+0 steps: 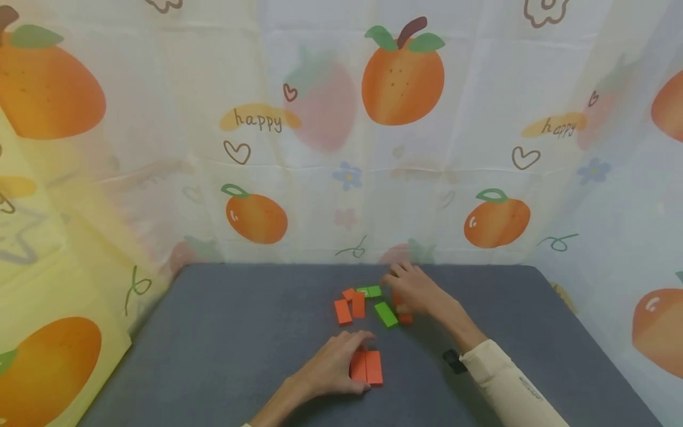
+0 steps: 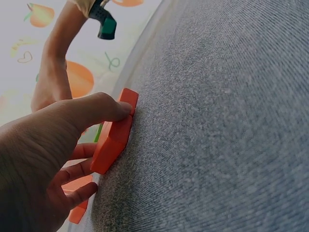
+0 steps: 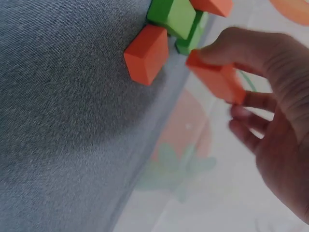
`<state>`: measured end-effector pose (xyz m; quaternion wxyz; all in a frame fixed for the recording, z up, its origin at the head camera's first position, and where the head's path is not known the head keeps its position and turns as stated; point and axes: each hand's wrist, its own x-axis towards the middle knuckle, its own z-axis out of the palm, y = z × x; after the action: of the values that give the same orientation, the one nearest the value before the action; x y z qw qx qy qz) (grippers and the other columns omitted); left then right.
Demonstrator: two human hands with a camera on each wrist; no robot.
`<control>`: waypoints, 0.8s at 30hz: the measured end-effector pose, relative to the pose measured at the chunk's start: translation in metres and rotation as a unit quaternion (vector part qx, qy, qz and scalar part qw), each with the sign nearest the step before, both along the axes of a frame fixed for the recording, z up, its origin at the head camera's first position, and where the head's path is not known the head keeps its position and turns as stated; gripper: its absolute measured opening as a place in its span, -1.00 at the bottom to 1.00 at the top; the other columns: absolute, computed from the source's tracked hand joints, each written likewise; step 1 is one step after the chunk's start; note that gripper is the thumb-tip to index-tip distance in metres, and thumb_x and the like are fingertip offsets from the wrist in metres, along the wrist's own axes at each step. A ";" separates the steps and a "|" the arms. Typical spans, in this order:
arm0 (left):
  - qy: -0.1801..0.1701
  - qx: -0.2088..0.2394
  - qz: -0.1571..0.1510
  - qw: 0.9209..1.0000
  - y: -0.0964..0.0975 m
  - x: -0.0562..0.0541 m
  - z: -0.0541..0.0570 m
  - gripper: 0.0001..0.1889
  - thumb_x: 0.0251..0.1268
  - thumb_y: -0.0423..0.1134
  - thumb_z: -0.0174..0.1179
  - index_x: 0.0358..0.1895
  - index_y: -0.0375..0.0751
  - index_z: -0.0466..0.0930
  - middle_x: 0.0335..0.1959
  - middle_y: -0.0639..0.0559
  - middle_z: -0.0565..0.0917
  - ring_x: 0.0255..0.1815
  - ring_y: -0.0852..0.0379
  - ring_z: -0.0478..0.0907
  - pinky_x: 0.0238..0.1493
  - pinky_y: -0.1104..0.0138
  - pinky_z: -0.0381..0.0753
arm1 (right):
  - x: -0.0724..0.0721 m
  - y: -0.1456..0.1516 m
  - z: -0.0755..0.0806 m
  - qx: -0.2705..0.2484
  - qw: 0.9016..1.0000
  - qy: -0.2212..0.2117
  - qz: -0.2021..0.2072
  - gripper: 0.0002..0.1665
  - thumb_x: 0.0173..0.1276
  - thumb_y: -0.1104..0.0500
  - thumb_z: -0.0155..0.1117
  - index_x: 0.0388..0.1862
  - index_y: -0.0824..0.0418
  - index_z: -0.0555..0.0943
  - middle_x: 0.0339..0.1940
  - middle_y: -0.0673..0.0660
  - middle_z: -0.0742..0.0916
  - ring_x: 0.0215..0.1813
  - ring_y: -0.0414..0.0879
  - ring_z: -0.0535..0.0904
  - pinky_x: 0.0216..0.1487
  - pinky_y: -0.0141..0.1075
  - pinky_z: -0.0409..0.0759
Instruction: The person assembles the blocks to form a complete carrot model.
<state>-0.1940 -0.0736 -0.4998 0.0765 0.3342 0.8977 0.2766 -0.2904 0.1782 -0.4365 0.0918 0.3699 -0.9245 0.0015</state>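
Two flat orange blocks lie side by side near the table's front. My left hand holds them, its thumb at their near end and its fingers curved round the far end. In the left wrist view the thumb presses on the orange blocks at their join. Farther back, my right hand pinches another orange block between thumb and fingers, raised off the cloth in the right wrist view. Beside it on the table are an orange block and a green block.
Several loose blocks lie behind my left hand on the grey table: a leaning orange block, an upright-looking orange one and green ones at the back. A fruit-printed curtain hangs along the far edge. A dark wrist device shows by the right sleeve.
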 end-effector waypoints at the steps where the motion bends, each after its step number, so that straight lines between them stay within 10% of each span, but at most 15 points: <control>1: -0.001 -0.001 0.001 1.000 0.000 0.000 0.000 -0.18 0.07 0.07 0.54 0.44 0.08 0.43 0.08 0.23 0.67 0.06 0.30 0.51 0.15 0.16 0.58 | 0.002 0.002 0.000 -0.016 1.000 0.010 0.006 -0.43 0.08 0.15 0.63 0.11 0.15 0.68 -0.02 0.14 0.62 0.04 0.09 0.49 -0.03 0.02 0.58; 5: -0.004 -0.006 0.005 1.000 0.002 0.000 0.001 -0.17 0.05 0.07 0.56 0.44 0.10 0.43 0.08 0.23 0.68 0.06 0.30 0.52 0.15 0.17 0.59 | 0.018 0.010 0.001 -0.093 0.995 0.001 0.039 -0.43 0.08 0.03 0.51 0.10 0.18 0.68 -0.08 0.10 0.60 -0.12 -0.07 0.38 -0.16 -0.19 0.43; 14: -0.013 0.003 0.015 1.000 0.001 0.001 0.003 -0.15 0.04 0.07 0.58 0.46 0.13 0.42 0.07 0.21 0.67 0.02 0.30 0.52 0.09 0.17 0.60 | 0.079 0.014 -0.022 -0.103 0.964 -0.231 0.083 -0.36 0.27 -0.07 0.42 0.31 0.07 0.57 0.15 -0.03 0.68 0.10 -0.20 0.58 0.10 -0.05 0.63; 24: -0.001 0.029 -0.009 1.000 -0.001 0.002 -0.003 -0.09 0.16 0.13 0.54 0.57 0.16 0.27 0.19 0.16 0.64 0.19 0.20 0.54 0.22 0.02 0.60 | 0.094 0.009 -0.036 -0.125 0.952 -0.274 0.054 -0.25 0.31 -0.07 0.54 0.44 -0.01 0.51 0.33 -0.10 0.66 0.39 -0.09 0.56 0.35 0.17 0.57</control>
<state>-0.1917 -0.0744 -0.5029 0.0700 0.3438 0.8862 0.3025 -0.1960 0.1875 -0.4721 -0.1200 0.3901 -0.8852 0.2233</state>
